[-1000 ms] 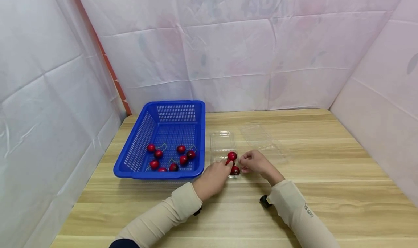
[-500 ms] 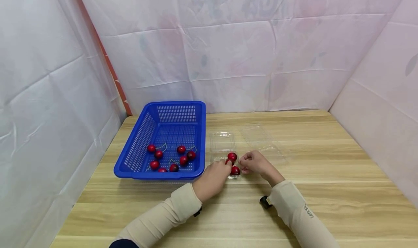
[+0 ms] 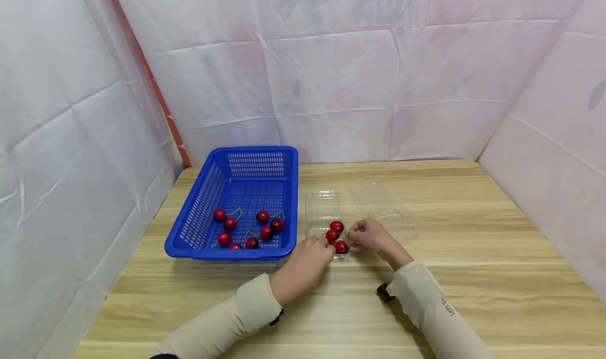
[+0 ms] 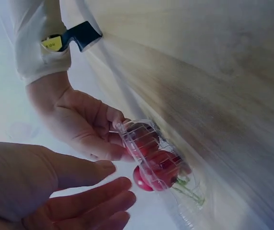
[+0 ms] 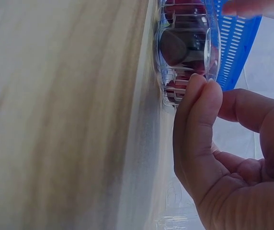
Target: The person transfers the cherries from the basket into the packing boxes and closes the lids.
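Note:
A hinged clear plastic box (image 3: pixel 323 206) lies open on the table, its lid folded back away from me. Several red cherries (image 3: pixel 336 226) sit in the near half; green stems (image 4: pixel 187 190) show through the wall in the left wrist view. At the box's right edge, my right hand (image 3: pixel 371 235) pinches the rim between thumb and fingertips, clearest in the right wrist view. My left hand (image 3: pixel 307 260) is at the left side beside the cherries. In the left wrist view its thumb (image 4: pixel 91 173) and fingers are apart, with nothing between them.
Left of the box stands a blue plastic basket (image 3: pixel 232 254) with several cherries (image 3: pixel 266 232) on its floor, some with stems. Another clear plastic box (image 3: pixel 379 198) lies open at the right behind my right hand. White sheets (image 3: pixel 331 85) wall the wooden table's back and sides.
My left hand has let go of a cherry in the box and drawn back slightly toward me, so that cherry is now more visible. My right hand has stayed at the rim.

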`<state>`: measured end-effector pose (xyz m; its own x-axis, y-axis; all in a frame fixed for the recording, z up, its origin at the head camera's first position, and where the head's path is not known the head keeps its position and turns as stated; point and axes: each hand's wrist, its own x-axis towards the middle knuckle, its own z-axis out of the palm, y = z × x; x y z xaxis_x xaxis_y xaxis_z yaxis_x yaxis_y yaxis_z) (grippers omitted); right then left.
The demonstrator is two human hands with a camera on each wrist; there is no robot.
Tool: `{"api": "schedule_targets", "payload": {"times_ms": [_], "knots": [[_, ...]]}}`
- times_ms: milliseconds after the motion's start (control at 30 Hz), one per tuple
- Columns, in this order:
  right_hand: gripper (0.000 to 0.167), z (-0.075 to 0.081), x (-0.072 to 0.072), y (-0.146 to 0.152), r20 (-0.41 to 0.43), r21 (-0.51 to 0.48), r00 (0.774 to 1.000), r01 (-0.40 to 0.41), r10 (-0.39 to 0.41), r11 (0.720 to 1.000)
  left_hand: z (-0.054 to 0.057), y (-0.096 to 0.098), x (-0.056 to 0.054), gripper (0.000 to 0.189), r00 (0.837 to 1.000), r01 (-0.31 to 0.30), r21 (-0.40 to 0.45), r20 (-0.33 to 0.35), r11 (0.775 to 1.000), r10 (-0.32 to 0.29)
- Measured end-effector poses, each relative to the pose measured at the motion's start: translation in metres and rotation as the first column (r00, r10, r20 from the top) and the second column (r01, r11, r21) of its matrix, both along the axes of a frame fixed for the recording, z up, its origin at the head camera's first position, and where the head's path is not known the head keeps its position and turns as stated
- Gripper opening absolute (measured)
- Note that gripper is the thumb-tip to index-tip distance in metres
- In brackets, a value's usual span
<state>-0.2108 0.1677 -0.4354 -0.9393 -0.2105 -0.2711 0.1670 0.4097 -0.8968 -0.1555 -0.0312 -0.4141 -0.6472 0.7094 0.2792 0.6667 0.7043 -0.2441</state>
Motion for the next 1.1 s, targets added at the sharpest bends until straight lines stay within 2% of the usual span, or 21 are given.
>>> {"api": "schedule_targets", "payload": {"times_ms": [133, 267, 367, 467, 633, 700, 800, 933, 1100], "knots": [[0.017, 0.0, 0.0, 0.0, 0.0, 0.005, 1.0, 0.0, 0.0, 1.0, 0.006, -0.005, 0.007, 0.016, 0.999, 0.036, 0.008, -0.026, 0.999, -0.036], [0.017, 0.001, 0.0, 0.0, 0.003, 0.004, 1.0, 0.001, -0.001, 1.0, 0.011, -0.011, 0.016, 0.018, 0.993, 0.117, 0.048, -0.019, 0.992, -0.117], [0.017, 0.001, 0.001, 0.0, 0.007, 0.001, 1.0, 0.0, 0.0, 1.0, 0.013, -0.015, 0.023, 0.018, 0.983, 0.178, 0.065, -0.057, 0.982, -0.175], [0.017, 0.001, 0.001, 0.0, 0.009, -0.005, 1.0, 0.001, 0.0, 1.0, 0.014, -0.021, 0.031, 0.015, 0.973, 0.21, 0.07, -0.114, 0.975, -0.202], [0.018, 0.001, 0.001, 0.0, 0.021, -0.009, 1.0, 0.0, 0.0, 1.0, 0.015, -0.032, 0.042, 0.017, 0.96, 0.235, 0.12, -0.18, 0.964, -0.212], [0.018, 0.0, 0.002, 0.0, 0.025, -0.012, 1.0, 0.001, -0.001, 1.0, 0.016, -0.037, 0.046, 0.017, 0.961, 0.24, 0.154, -0.175, 0.959, -0.212], [0.019, 0.002, 0.003, 0.001, 0.025, -0.014, 1.0, -0.006, 0.006, 1.0, 0.021, -0.047, 0.049, 0.016, 0.969, 0.24, 0.231, -0.122, 0.943, -0.217], [0.019, 0.004, 0.002, 0.001, 0.016, -0.011, 1.0, -0.017, 0.017, 1.0, 0.029, -0.061, 0.047, 0.013, 0.974, 0.227, 0.307, -0.091, 0.924, -0.209], [0.018, 0.004, 0.002, 0.001, 0.016, -0.02, 1.0, -0.023, 0.023, 1.0, 0.041, -0.076, 0.041, 0.012, 0.982, 0.177, 0.3, -0.117, 0.938, -0.148]]}}
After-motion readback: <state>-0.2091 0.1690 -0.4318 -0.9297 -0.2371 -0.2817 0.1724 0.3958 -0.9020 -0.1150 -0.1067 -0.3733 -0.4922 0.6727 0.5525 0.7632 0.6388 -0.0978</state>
